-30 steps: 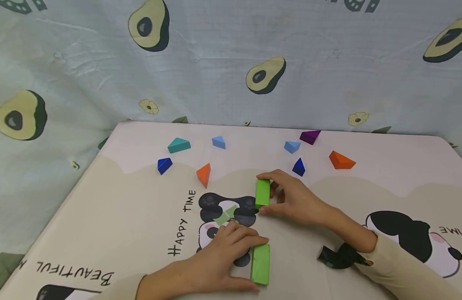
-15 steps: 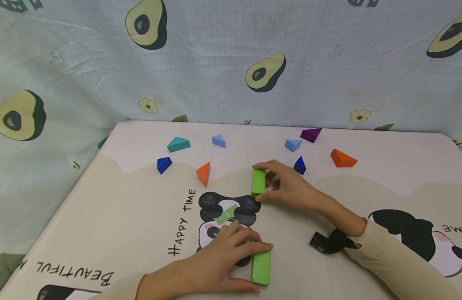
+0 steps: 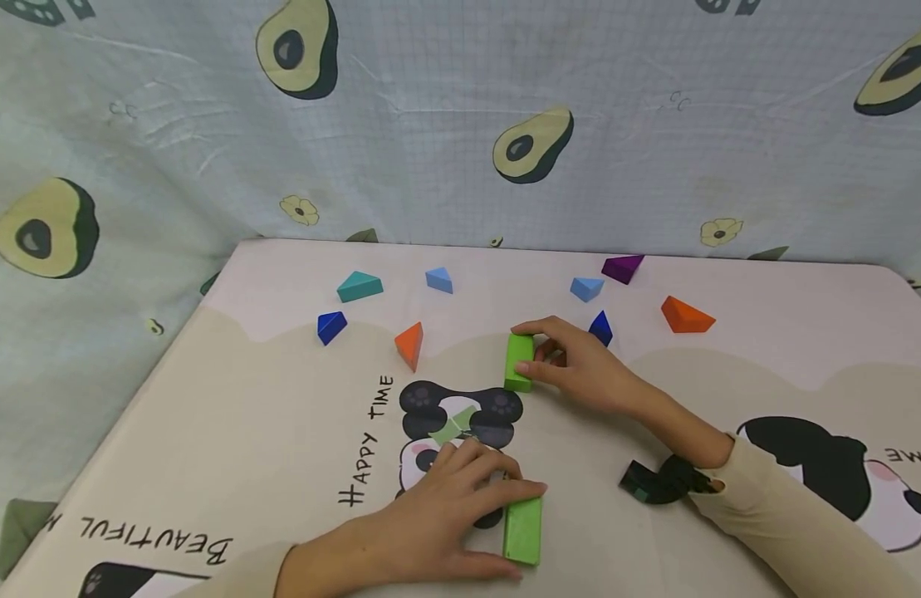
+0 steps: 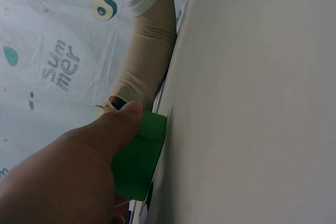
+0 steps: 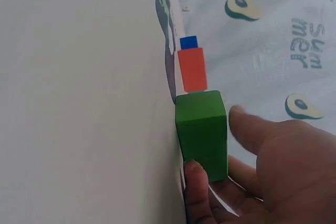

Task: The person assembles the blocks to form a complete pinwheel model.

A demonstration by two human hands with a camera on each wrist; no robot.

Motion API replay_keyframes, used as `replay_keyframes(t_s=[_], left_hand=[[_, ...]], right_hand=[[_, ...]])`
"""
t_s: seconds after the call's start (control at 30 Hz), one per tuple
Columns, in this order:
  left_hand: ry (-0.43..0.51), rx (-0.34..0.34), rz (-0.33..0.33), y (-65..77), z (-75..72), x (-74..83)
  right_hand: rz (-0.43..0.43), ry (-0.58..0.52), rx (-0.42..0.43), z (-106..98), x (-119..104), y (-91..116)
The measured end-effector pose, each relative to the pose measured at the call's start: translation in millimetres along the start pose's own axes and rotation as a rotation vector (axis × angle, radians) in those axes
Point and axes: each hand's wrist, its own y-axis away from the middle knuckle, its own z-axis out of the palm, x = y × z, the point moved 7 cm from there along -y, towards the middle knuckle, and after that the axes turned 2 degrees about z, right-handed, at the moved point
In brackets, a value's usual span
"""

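Observation:
Two green rectangular blocks lie on the patterned cloth, one farther off than the other. My left hand [image 3: 460,519] holds the near green block [image 3: 523,533] across its length, index finger at the far end and thumb by the near end. In the left wrist view the thumb lies against that block [image 4: 137,161]. At the far green block [image 3: 518,359] is my right hand [image 3: 580,365], its index finger over the far end and its thumb at the right side. The right wrist view shows this block [image 5: 202,135] on the cloth, fingers around its lower part.
Several triangular blocks lie farther back: teal [image 3: 360,286], orange [image 3: 410,345], dark blue [image 3: 330,327], purple [image 3: 622,268] and light blue [image 3: 586,288]. Another orange block [image 3: 687,315] is at the right. An avocado-print curtain [image 3: 430,166] hangs behind the table.
My right hand has moved the far green block away from me, widening the gap between the blocks. Its thumb has shifted from the near end to the right side. The left hand stays nearly still.

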Motion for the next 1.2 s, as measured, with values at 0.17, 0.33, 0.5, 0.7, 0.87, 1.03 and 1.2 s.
replay_keyframes(t_s=[0.17,0.33,0.5,0.7,0.87,1.03,1.2], left_hand=[[-0.039,0.025,0.011,-1.3,-1.4,2.6],[-0.073,0.110,0.039,-3.4,-10.7,3.8],[-0.105,0.224,0.014,-9.8,-23.7,-6.3],[-0.119,0.314,-0.010,-17.4,-36.4,-24.1],[-0.073,0.303,-0.085,-21.9,-36.6,-39.8],[-0.023,0.266,-0.112,-27.4,-31.8,-47.0],[-0.035,0.233,-0.109,-31.1,-28.8,-49.6]], right_hand=[[0.012,-0.031,0.002,0,4,-1],[0.026,-0.048,-0.009,3,7,-1],[0.039,-0.051,-0.016,3,8,-1],[0.033,-0.059,-0.038,5,8,-1],[0.023,-0.064,-0.036,4,8,-1],[0.021,-0.057,-0.036,3,9,-2],[0.027,-0.046,-0.029,1,8,-2]])
